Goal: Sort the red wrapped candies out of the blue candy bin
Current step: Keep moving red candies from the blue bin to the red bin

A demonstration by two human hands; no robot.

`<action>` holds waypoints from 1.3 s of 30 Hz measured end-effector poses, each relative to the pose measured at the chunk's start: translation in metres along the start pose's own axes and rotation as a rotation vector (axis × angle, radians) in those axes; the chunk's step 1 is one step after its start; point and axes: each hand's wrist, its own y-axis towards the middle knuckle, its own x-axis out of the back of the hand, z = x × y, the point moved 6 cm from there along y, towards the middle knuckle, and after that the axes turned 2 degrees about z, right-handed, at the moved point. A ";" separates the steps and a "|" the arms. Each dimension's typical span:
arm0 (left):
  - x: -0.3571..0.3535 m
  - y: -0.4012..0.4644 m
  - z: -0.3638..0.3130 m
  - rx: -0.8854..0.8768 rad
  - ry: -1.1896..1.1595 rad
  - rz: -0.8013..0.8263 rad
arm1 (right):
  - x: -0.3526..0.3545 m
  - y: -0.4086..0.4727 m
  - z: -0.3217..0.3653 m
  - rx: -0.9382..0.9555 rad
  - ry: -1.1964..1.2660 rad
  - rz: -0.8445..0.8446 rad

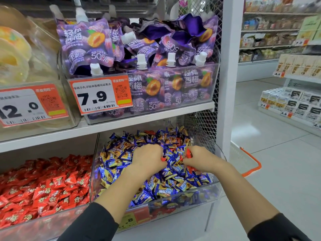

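Where your two hands meet in the middle of the blue candy bin [205,190], red wrapped candies [189,153] show between your fingers. Your right hand [199,160] curls its fingers round a red one at its fingertips, and your left hand [149,158] pinches another red piece [163,158] at its lower edge, knuckles up over the heap. More red wrappers lie further back, near the bin's rear [150,132], and one beside your right wrist [191,169]. The blue and yellow candies [156,186] carry writing too small to read. A tag on the bin's front [132,220] shows ".8". To the left, just beside it, a second clear bin [43,221] holds only red candies. On the shelf [121,124] above, purple jelly pouches [85,42] read "50%" and Chinese characters, with a tag [100,94] reading "7.9"; the next tag [31,105] reads "12.0". An orange basket handle [253,162] stands on the floor to your right, beyond the white post [229,66].
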 end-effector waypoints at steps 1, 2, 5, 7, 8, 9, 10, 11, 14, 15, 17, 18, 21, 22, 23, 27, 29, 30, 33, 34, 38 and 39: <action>0.002 0.004 0.007 0.037 -0.068 -0.029 | 0.000 0.001 0.001 0.009 0.016 -0.024; 0.006 0.009 0.016 0.080 -0.122 -0.065 | 0.000 0.003 0.001 0.015 0.027 -0.043; 0.012 0.035 0.034 0.145 -0.138 -0.168 | -0.003 0.007 0.001 0.012 0.049 -0.069; 0.010 0.053 0.039 0.182 -0.074 -0.148 | -0.005 0.010 -0.001 -0.005 0.051 -0.067; 0.006 0.061 0.042 0.211 -0.043 -0.116 | -0.006 0.011 -0.002 -0.012 0.049 -0.064; 0.002 0.069 0.044 0.233 -0.013 -0.089 | -0.006 0.012 -0.003 -0.015 0.050 -0.061; -0.002 0.075 0.046 0.249 0.021 -0.070 | -0.007 0.014 -0.004 -0.014 0.058 -0.058; -0.005 0.080 0.048 0.261 0.044 -0.061 | -0.007 0.014 -0.005 -0.011 0.067 -0.053; -0.005 0.083 0.048 0.264 0.025 -0.070 | -0.003 0.014 -0.005 -0.003 0.087 -0.061; -0.002 0.078 0.047 0.256 -0.024 -0.075 | -0.002 0.014 -0.004 0.006 0.097 -0.068; 0.006 0.059 0.045 0.212 -0.188 -0.090 | 0.001 0.010 0.004 0.041 0.118 -0.068; 0.013 0.044 0.044 0.175 -0.279 -0.098 | 0.002 0.007 0.012 0.064 0.138 -0.051; 0.035 -0.016 0.055 0.095 -0.531 -0.121 | 0.002 -0.004 0.045 0.163 0.213 0.039; 0.043 -0.040 0.064 0.086 -0.612 -0.142 | 0.001 -0.008 0.060 0.199 0.218 0.068; 0.051 -0.063 0.077 0.089 -0.685 -0.171 | -0.002 -0.013 0.076 0.235 0.218 0.095; 0.060 -0.135 0.149 0.255 -0.875 -0.325 | -0.034 -0.027 0.150 0.405 0.228 0.198; 0.052 -0.155 0.189 0.373 -0.908 -0.343 | -0.063 -0.026 0.190 0.468 0.226 0.244; 0.047 -0.161 0.206 0.425 -0.925 -0.332 | -0.077 -0.022 0.209 0.502 0.215 0.253; 0.036 -0.169 0.245 0.515 -0.987 -0.311 | -0.114 -0.003 0.257 0.567 0.177 0.189; 0.035 -0.170 0.255 0.539 -1.028 -0.321 | -0.123 0.004 0.269 0.568 0.171 0.181; 0.027 -0.175 0.281 0.640 -1.216 -0.246 | -0.147 0.016 0.296 0.618 -0.017 0.281; 0.023 -0.176 0.287 0.687 -1.241 -0.247 | -0.145 0.016 0.295 0.625 -0.044 0.280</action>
